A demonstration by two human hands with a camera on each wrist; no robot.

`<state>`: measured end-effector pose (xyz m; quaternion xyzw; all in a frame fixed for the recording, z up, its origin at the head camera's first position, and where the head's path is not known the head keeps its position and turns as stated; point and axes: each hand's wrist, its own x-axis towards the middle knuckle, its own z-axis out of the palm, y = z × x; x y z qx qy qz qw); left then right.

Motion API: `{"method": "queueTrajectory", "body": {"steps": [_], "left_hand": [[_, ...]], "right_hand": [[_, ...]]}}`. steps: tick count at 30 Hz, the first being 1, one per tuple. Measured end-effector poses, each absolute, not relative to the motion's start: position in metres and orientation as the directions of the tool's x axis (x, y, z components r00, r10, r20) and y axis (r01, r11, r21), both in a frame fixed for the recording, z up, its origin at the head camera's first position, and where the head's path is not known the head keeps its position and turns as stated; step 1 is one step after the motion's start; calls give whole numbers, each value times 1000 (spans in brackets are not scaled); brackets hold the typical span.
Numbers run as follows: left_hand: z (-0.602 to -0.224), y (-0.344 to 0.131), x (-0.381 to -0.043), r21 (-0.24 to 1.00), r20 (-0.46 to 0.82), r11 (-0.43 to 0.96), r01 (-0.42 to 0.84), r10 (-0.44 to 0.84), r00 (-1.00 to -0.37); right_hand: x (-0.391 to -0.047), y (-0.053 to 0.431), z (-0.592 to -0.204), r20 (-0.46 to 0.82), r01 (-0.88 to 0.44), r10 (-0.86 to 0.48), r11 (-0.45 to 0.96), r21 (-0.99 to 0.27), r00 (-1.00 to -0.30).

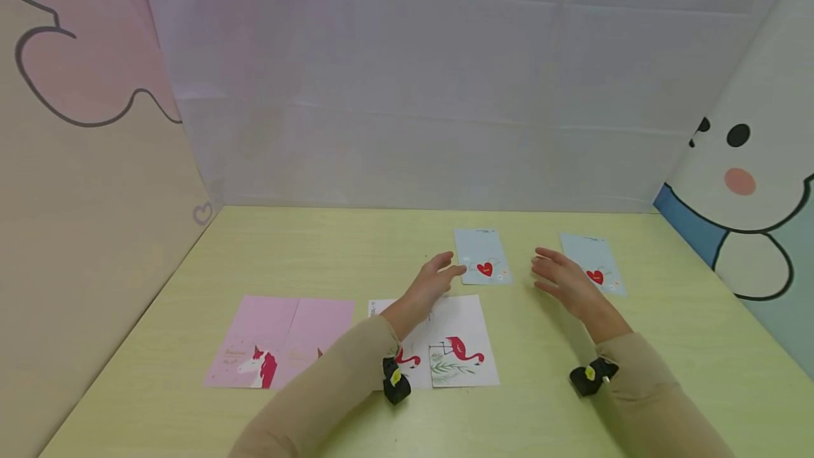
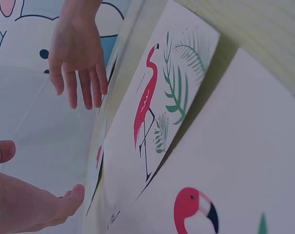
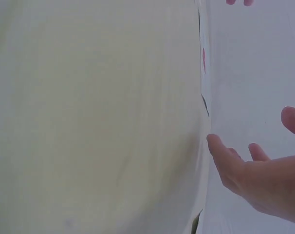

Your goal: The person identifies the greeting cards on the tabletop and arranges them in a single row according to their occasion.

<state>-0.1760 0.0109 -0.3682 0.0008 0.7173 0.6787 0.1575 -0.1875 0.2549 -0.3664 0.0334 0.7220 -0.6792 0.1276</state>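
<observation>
My left hand [image 1: 427, 291] hovers with its fingers spread and holds nothing. Its fingertips overlap the left edge of a light blue card [image 1: 473, 249] with a red heart. Opposite it, my right hand [image 1: 568, 290] is held out, fingers extended and palm turned inward, beside a second blue heart card [image 1: 591, 253]. Under my left forearm lie two white flamingo cards [image 1: 470, 324] side by side; the sleeve hides part of the left one. In the left wrist view, a flamingo [image 2: 146, 97] with green leaves shows on the white card. The right wrist view catches my right hand [image 3: 262, 183] near the tabletop.
Two pink unicorn cards [image 1: 254, 324] lie at the left, the right one partly covered by the left sleeve [image 1: 331, 387]. A white sheet [image 1: 413, 90] hangs behind the pale yellow table [image 1: 343, 246]. Cartoon-printed panels [image 1: 750, 182] stand along both sides.
</observation>
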Motion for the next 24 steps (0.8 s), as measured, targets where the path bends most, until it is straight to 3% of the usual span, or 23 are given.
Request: {"method": "queueTrajectory", "body": {"steps": [10, 24], "left_hand": [[-378, 20, -190, 960, -278, 22, -278, 157, -948], [-380, 27, -198, 939, -336, -16, -343, 170, -926]], "right_hand": [[-199, 257, -367, -283, 306, -208, -83, -949, -936], [-210, 254, -366, -346, 376, -286, -53, -925, -893]]}}
